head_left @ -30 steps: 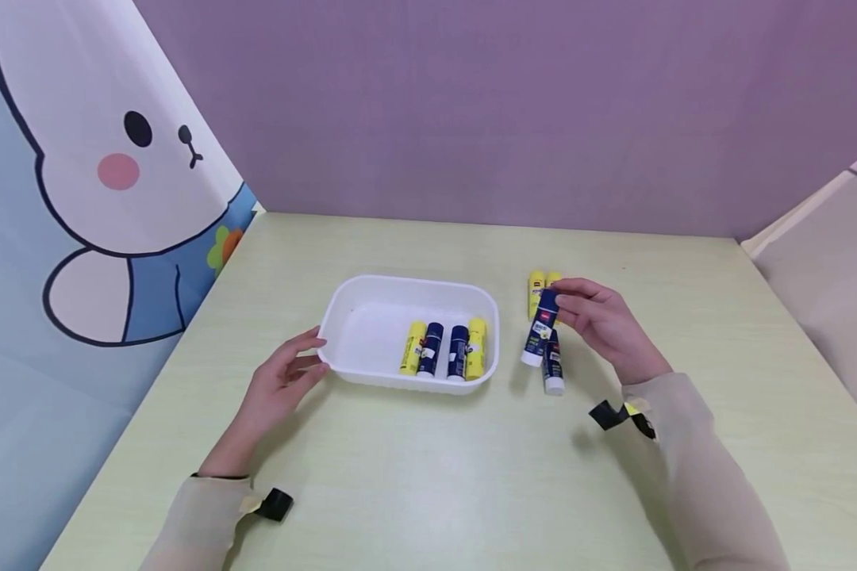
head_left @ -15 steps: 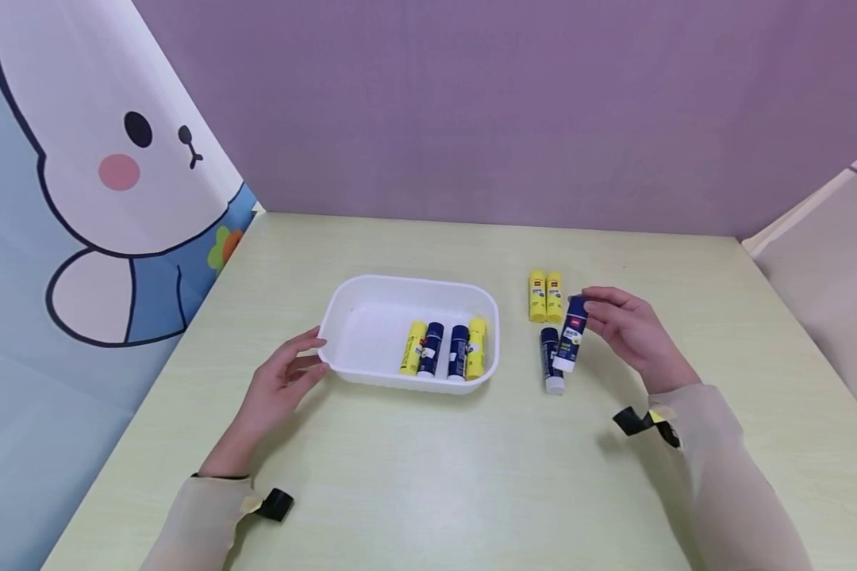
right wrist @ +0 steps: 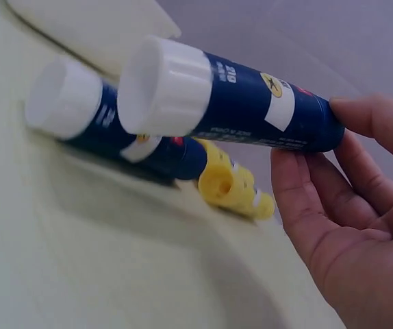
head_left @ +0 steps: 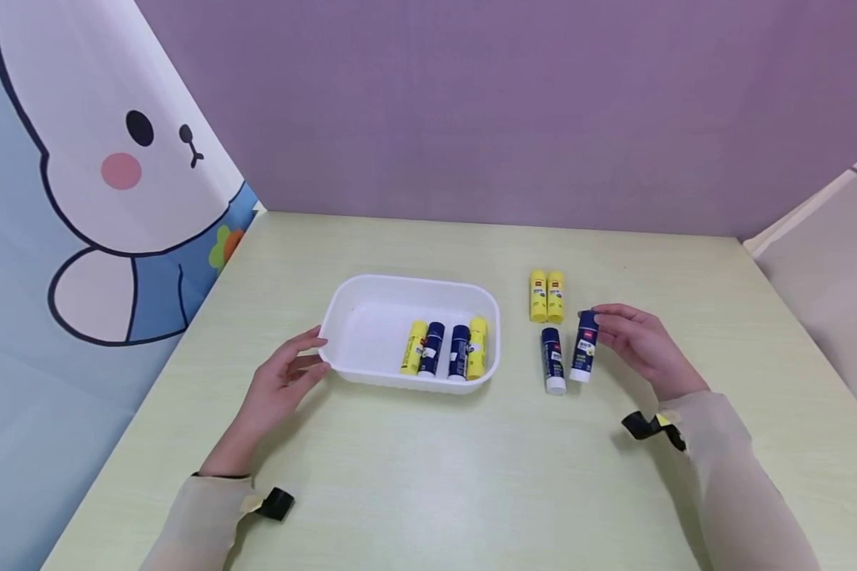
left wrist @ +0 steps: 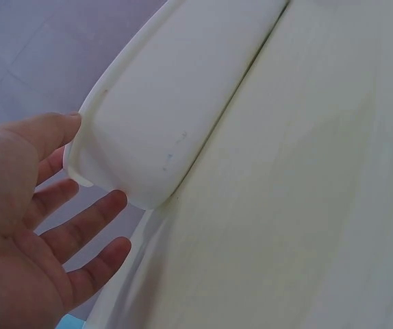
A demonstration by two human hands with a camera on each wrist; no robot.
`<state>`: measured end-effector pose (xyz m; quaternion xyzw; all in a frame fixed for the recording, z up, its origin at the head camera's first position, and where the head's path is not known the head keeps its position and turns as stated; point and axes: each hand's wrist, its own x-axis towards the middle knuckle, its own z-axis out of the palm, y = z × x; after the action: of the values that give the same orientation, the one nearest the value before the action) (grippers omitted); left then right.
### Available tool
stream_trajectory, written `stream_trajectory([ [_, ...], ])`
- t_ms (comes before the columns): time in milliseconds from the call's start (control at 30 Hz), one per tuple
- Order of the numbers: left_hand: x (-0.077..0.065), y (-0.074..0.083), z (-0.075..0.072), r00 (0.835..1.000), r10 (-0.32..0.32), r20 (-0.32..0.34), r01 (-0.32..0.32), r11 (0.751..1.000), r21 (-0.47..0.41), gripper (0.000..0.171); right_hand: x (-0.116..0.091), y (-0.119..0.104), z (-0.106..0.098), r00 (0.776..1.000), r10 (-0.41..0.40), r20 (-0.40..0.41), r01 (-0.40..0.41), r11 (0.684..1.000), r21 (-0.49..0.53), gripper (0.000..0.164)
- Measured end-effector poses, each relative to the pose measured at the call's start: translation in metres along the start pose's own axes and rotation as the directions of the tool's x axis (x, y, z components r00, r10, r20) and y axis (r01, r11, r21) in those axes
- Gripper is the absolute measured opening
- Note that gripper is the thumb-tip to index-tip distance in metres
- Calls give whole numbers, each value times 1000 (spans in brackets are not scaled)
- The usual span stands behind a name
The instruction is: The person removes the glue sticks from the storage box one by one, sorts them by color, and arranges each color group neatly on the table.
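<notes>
My left hand (head_left: 282,385) is at the left end of a white plastic tray (head_left: 371,379). Thumb and forefinger pinch its rim at the corner, while the other fingers spread loosely beside the wall in the left wrist view. Right of the tray, my right hand (head_left: 636,345) holds a navy glue stick (head_left: 585,346) by its dark end between thumb and fingertips. The white cap points toward me, angled low over the table. Just left of it lies another navy glue stick (head_left: 553,361). Two yellow glue sticks (head_left: 546,296) lie side by side behind that one.
Inside the tray, toward its right end, lie a yellow glue stick (head_left: 413,348), two navy ones (head_left: 459,353) and another yellow one (head_left: 476,349). The pale table (head_left: 428,476) meets a purple backdrop (head_left: 471,111). A cartoon-printed cloth (head_left: 114,262) hangs at the left.
My right hand has carried the navy glue stick right and toward me, from above the other sticks to beside the lying navy one. The left hand and tray stay put.
</notes>
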<state>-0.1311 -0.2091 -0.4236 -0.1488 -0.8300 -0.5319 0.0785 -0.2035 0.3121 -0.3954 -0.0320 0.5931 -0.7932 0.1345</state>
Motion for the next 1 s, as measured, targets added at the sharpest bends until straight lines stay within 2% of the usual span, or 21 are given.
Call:
stream_trajectory([
  [467,0,1,0,1000,-3,0,3,1000,-15,36,8,18,-18,999,30,44,-30,999,-15,33],
  [733,0,2,0,1000,2,0,-2,1000,-18,36,11,19,-17,998,65,-3,-65,990,-128,29],
  [867,0,1,0,1000,1,-1,-1,1000,-16,36,12,17,-15,997,76,-28,-81,969,-234,22],
  [933,0,1,0,1000,5,-2,-5,1000,-14,36,12,16,-13,995,85,-50,-97,943,-317,15],
  [1000,0,1,0,1000,10,-3,-10,1000,-13,36,12,15,-11,993,91,-70,-112,908,-404,18],
])
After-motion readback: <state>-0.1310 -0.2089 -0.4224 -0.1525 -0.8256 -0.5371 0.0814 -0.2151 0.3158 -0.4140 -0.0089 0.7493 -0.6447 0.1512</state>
